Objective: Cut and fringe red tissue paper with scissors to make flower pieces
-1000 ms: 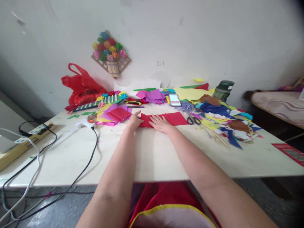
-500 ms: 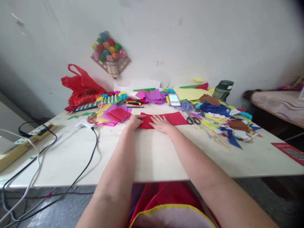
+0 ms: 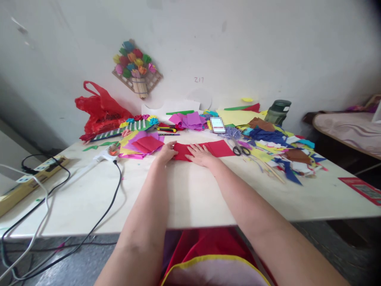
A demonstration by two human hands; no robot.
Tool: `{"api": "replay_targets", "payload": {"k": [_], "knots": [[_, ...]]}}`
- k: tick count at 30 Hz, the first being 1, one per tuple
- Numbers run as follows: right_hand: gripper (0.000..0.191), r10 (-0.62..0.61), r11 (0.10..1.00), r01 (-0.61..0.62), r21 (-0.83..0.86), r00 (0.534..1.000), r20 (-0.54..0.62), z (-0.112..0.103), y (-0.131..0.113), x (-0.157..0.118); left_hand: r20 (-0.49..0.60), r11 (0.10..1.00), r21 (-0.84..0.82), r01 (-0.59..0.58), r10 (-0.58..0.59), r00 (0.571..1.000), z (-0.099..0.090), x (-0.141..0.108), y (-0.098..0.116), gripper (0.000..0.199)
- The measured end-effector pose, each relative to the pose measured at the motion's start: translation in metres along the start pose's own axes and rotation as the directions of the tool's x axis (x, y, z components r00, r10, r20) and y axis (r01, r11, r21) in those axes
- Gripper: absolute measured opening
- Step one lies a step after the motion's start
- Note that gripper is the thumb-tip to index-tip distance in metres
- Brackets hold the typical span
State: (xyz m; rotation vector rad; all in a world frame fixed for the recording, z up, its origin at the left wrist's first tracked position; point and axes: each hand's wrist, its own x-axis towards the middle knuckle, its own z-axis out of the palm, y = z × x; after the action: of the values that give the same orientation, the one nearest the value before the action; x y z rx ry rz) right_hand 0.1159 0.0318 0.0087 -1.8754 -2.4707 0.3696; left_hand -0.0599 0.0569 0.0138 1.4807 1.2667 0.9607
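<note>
A strip of red paper (image 3: 220, 148) lies flat across the table, with a crease toward its right part. My right hand (image 3: 201, 155) rests on its middle, palm down and fingers spread. At the strip's left end, my left hand (image 3: 167, 152) has its fingers curled around the edge, with thumb and index finger against the paper; the other fingertips are hidden. Black-handled scissors (image 3: 241, 150) lie just past the strip's right end. To the left of my left hand is a fanned pile of red, pink and yellow paper squares (image 3: 145, 143).
Paper scraps (image 3: 274, 139) spread over the right side, with a green bottle (image 3: 278, 113) behind. A phone (image 3: 217, 124), purple paper (image 3: 190, 119) and a utility knife (image 3: 166, 129) lie at the back. On the left are a red bag (image 3: 102, 109), glue gun (image 3: 106, 156), cables and a power strip (image 3: 32, 178).
My left hand has shifted slightly left at the paper's end, and the uneven layered edge there now looks flatter. The right hand stays spread on the strip. The view has moved slightly.
</note>
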Motion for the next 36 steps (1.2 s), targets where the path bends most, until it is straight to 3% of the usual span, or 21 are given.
{"api": "replay_targets", "payload": {"k": [6,11,18,29,36], "knots": [[0.083,0.002,1.0,-0.002,0.008,1.0,-0.012,0.0,-0.001,-0.001,0.03,0.996,-0.068,0.054,-0.052,0.998,-0.002,-0.006,0.008,0.071],[0.082,-0.007,1.0,0.007,0.004,1.0,-0.006,-0.001,-0.001,-0.002,-0.108,0.987,-0.126,0.102,-0.116,0.987,0.001,-0.004,0.008,0.061],[0.081,-0.011,1.0,0.011,0.003,1.0,-0.016,-0.001,-0.002,-0.002,-0.303,0.986,0.155,0.064,-0.014,0.953,0.005,0.012,-0.005,0.068],[0.082,-0.016,1.0,0.016,0.006,0.999,-0.037,0.001,0.0,-0.001,-0.312,0.986,0.125,0.112,-0.068,0.948,0.002,0.02,-0.014,0.057],[0.083,-0.016,1.0,0.016,0.01,1.0,-0.026,0.0,0.0,-0.001,-0.309,0.979,0.069,0.191,-0.161,0.937,0.003,0.023,-0.014,0.031]]}}
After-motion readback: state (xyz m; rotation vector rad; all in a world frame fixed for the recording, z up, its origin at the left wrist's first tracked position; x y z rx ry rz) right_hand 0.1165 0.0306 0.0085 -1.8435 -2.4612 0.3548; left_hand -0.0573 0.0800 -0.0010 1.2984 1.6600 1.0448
